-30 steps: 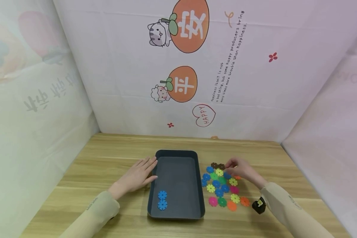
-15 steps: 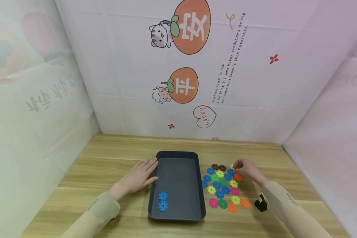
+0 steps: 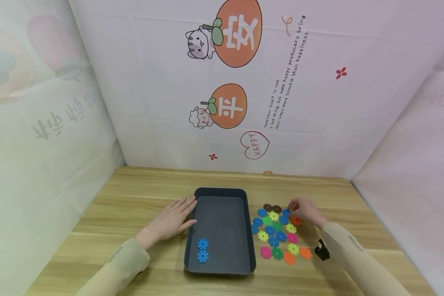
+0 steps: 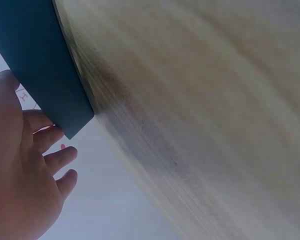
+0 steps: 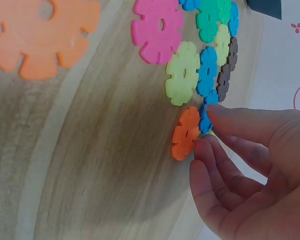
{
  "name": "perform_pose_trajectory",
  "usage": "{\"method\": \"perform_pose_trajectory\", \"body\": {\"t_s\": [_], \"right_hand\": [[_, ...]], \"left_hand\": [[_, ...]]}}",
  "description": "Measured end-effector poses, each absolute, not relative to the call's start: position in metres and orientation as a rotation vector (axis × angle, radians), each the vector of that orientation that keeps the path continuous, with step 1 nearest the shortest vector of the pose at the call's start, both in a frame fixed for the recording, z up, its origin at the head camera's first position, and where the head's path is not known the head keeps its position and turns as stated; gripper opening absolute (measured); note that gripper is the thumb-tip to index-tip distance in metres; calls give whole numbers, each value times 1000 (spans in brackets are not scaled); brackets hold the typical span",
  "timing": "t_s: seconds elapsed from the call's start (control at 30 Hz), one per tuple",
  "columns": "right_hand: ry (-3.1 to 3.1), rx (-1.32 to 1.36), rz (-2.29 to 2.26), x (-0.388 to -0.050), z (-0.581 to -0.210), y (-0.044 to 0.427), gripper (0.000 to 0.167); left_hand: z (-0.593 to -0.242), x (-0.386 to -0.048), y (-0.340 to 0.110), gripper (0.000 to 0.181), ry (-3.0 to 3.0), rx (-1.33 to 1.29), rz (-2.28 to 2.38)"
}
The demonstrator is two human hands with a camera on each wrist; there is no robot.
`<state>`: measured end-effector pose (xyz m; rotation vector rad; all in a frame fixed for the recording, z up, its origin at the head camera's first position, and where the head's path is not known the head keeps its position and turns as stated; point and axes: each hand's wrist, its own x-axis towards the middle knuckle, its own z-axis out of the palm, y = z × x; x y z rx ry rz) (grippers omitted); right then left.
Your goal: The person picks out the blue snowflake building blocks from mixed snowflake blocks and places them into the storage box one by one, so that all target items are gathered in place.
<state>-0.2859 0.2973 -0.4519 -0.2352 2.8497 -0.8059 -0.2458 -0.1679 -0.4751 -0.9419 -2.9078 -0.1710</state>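
Observation:
My left hand (image 3: 172,218) rests with straight fingers on the left rim of the dark grey tray (image 3: 223,272); in the left wrist view, the fingers of my left hand (image 4: 27,160) lie along the tray's side (image 4: 45,65). Two joined blue discs (image 3: 202,250) lie in the tray's lower left. Over the far right of the loose discs, my right hand (image 3: 306,210) has its thumb and bent fingers at a blue disc (image 3: 286,213). In the right wrist view, the thumb of my right hand (image 5: 255,165) meets the blue disc (image 5: 205,120); whether the fingers pinch it is unclear.
Flat notched discs in pink (image 3: 266,252), green (image 3: 277,253), orange (image 3: 289,258), yellow (image 3: 293,248), blue and brown (image 3: 276,209) lie right of the tray. A black object (image 3: 322,250) is beside my right sleeve. Printed cloth (image 3: 299,152) stands behind the wooden table (image 3: 151,181).
My right hand first moved right across the far discs, then slightly left to the blue disc. A yellow disc near its fingertips is now mostly hidden. My left hand stays on the rim.

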Motion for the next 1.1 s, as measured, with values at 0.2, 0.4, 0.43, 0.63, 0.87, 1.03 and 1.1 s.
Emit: {"method": "perform_pose_trajectory", "body": {"t_s": [0.2,0.4,0.43,0.63,0.87,1.03,1.1], "right_hand": [[2871,-245,-779,-289,-453,296,26],[2864,-257,-779,-290,-452,296,26],[2861,-263,-776,-290,-452,296,25],[2857,-314,-751,-291,-452,296,24],[2867,-334,-761,-295,-453,298,25],[2852,-319,-817,-295,-454,300,24],[2844,-311,-849,-295,-454,300,24]], "left_hand": [[-474,-245,-168,68,-2904,-944,-169],[-474,-246,-168,68,-2899,-941,-170],[-474,-246,-168,68,-2900,-941,-173],[-474,-245,-168,67,-2905,-939,-181],[-473,-244,-168,67,-2900,-940,-169],[-473,-244,-168,67,-2907,-943,-184],[-474,-245,-168,67,-2908,-943,-191]]}}
